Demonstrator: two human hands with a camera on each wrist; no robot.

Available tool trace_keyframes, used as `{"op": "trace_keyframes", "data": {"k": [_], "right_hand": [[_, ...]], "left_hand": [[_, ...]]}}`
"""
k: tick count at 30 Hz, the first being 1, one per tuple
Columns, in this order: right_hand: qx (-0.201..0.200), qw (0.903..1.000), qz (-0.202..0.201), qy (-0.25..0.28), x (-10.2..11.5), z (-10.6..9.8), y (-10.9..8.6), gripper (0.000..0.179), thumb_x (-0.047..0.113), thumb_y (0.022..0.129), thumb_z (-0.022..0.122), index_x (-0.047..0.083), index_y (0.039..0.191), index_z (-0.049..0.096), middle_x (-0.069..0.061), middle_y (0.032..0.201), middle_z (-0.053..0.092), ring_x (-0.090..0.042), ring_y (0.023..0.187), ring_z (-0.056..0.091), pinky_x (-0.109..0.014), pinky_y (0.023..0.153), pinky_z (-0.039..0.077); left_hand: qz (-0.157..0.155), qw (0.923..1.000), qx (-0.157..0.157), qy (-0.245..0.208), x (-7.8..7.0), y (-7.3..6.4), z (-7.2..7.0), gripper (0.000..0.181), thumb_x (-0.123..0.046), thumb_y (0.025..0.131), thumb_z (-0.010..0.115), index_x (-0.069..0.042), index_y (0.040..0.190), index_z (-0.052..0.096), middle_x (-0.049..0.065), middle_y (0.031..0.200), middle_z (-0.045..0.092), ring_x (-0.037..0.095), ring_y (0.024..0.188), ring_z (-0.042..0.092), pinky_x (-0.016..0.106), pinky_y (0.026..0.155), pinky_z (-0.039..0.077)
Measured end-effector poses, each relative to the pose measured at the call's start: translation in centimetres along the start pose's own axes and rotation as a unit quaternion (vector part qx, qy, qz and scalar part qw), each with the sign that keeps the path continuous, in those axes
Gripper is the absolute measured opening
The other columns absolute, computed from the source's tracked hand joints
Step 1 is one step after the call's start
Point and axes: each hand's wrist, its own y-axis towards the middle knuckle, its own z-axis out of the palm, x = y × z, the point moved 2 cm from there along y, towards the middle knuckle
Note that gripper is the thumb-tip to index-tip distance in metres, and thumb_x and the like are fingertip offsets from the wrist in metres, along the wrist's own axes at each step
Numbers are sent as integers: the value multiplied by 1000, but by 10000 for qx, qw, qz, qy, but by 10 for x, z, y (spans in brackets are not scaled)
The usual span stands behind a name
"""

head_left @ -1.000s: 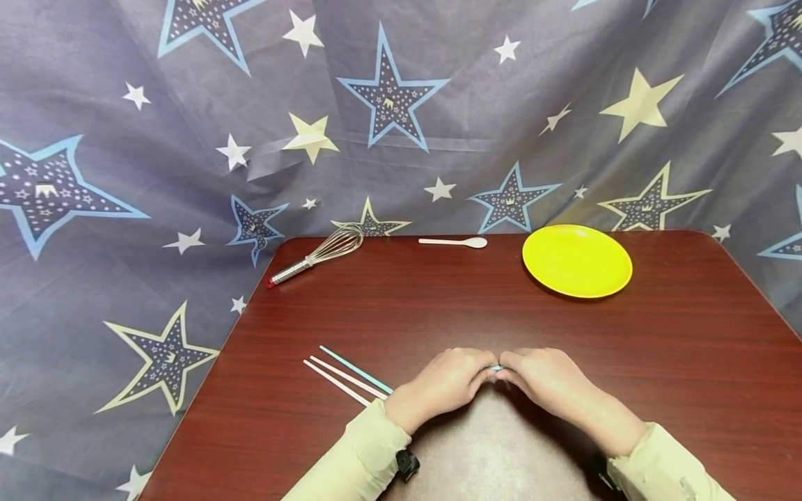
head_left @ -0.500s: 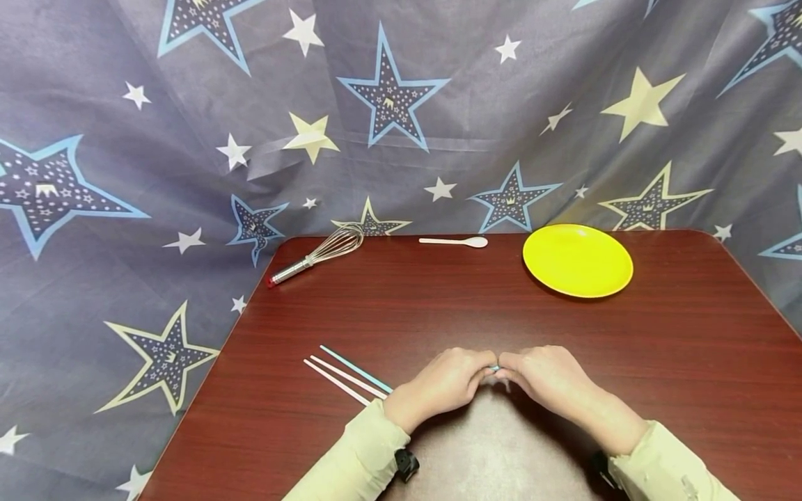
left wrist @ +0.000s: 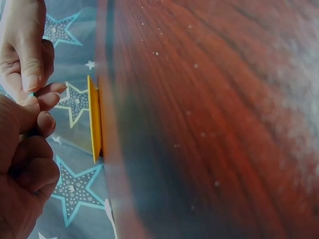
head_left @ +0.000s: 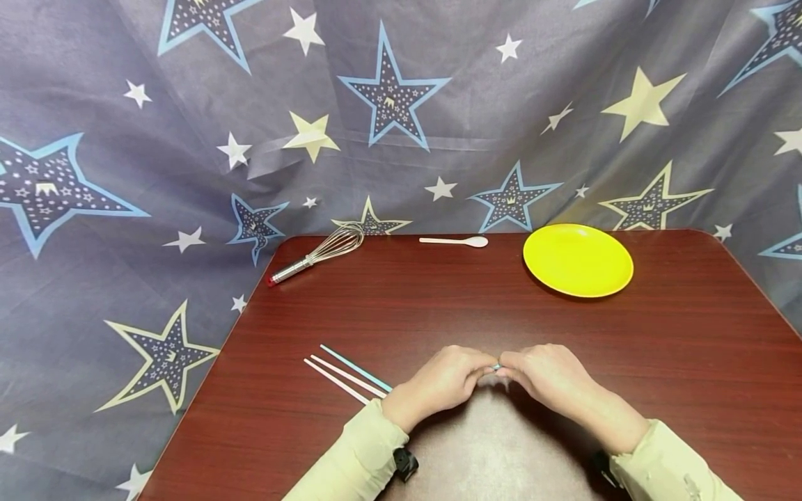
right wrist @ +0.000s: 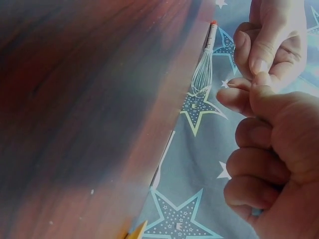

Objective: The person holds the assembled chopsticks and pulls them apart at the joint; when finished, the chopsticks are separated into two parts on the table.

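My left hand and right hand meet fingertip to fingertip above the front middle of the table. Between their thumbs and fingers they pinch a thin light-blue straw-like stick, of which only a short bit shows. The rest is hidden in the hands. In the left wrist view a speck of the blue stick appears where the two thumbs meet. Under the right hand's curled little finger, a blue bit peeks out in the right wrist view. The other fingers of both hands are curled in.
Three thin sticks lie left of the hands: one blue stick and two whitish ones, partly behind the left forearm. A whisk rests at the back left, a white spoon at the back edge, a yellow plate at the back right. A star-patterned cloth hangs behind.
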Motion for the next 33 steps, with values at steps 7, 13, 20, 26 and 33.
{"op": "trace_keyframes", "data": {"k": [7,13,20,26,33], "right_hand": [[72,10000,1,51,2,-1,0,31,33,83,71,25,68,46,17,56,39,-6,46,42,-28,42,33],[-4,10000,-64,0,-2,-4,-2,31,28,83,73,25,69,45,18,56,35,-6,47,40,-28,43,34],[160,9991,337,216,-8,-4,-5,23,22,89,70,21,75,52,17,59,39,-7,51,44,-29,49,39],[310,9967,478,573,-11,-4,-10,11,6,92,63,10,86,55,12,65,43,-8,57,48,-29,53,43],[626,9943,573,646,-14,-3,-14,17,-6,88,60,8,95,51,5,71,56,-12,61,56,-29,53,46]], "left_hand": [[99,9999,-76,-116,2,-2,1,17,-12,97,59,-12,107,73,-3,101,73,6,96,66,16,89,46],[-45,9996,-178,-195,6,-6,-3,19,-8,96,59,-9,110,73,0,105,73,8,99,67,15,90,45],[-731,9971,-137,181,14,-4,-12,19,-10,99,55,-7,111,70,1,105,72,11,99,67,21,87,49],[-1064,9914,288,709,25,-5,-15,28,4,94,50,-4,118,62,0,87,65,12,80,62,25,75,50],[-1905,9786,134,765,39,-2,-17,24,7,88,59,-9,106,62,-3,78,65,16,69,62,31,62,50]]}}
